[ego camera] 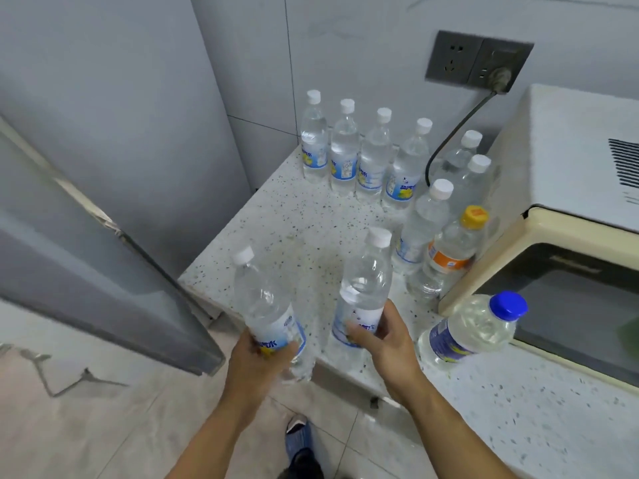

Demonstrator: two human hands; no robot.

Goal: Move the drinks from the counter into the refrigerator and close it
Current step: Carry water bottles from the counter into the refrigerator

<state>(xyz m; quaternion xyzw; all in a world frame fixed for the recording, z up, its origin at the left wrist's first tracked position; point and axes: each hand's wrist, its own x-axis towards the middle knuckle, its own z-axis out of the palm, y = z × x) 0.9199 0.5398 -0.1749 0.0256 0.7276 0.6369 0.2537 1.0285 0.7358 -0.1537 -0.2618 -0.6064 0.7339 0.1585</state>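
My left hand (pixel 257 357) grips a clear water bottle (pixel 266 305) with a white cap and blue-yellow label, held beyond the counter's front edge. My right hand (pixel 383 335) grips a second matching bottle (pixel 364 288) at its label, at the front edge of the speckled white counter (pixel 287 236). Several more white-capped bottles (pixel 345 150) stand in a row along the back wall and beside the microwave. An orange-capped bottle (pixel 453 250) and a blue-capped bottle (pixel 473 326) stand near the microwave. The grey refrigerator door (pixel 86 254) stands open at the left.
A cream microwave (pixel 570 209) fills the right side of the counter, with its cord (pixel 453 133) running to a wall socket (pixel 480 60). The refrigerator body (pixel 121 98) rises at the left. Tiled floor (pixel 103 409) and my shoe (pixel 301 447) lie below.
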